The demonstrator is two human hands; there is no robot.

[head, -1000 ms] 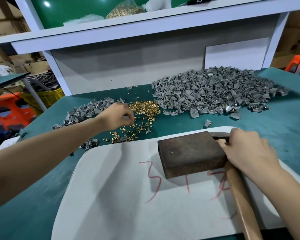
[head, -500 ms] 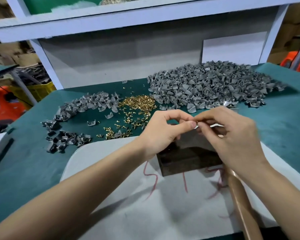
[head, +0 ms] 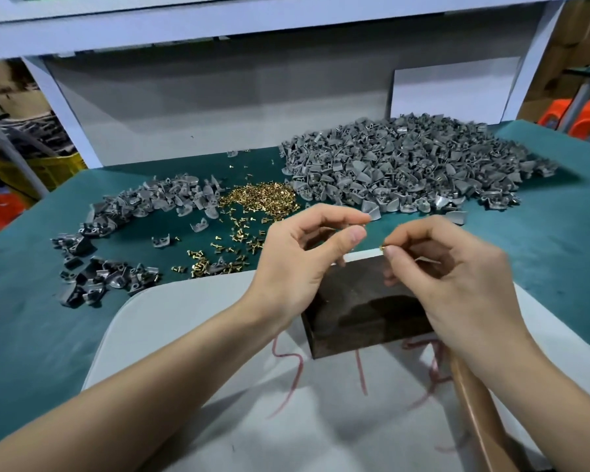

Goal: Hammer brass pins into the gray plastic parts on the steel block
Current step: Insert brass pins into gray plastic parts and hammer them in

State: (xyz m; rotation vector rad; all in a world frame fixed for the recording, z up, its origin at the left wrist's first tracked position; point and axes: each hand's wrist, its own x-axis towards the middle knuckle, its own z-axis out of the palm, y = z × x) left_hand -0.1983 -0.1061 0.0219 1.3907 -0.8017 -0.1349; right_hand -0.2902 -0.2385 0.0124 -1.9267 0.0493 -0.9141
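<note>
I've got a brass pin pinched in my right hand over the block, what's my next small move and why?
Probably bring one piece from the gray parts pile onto the steel block first. Your right hand pinches a brass pin above it, but the block's visible top looks bare, and the hammer handle lies unheld under your right forearm.

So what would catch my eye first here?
The huge heap of gray plastic parts at the back right, with a glittering pile of brass pins just left of it. Nearer, above a dark steel block, the right hand pinches a single pin.
</note>
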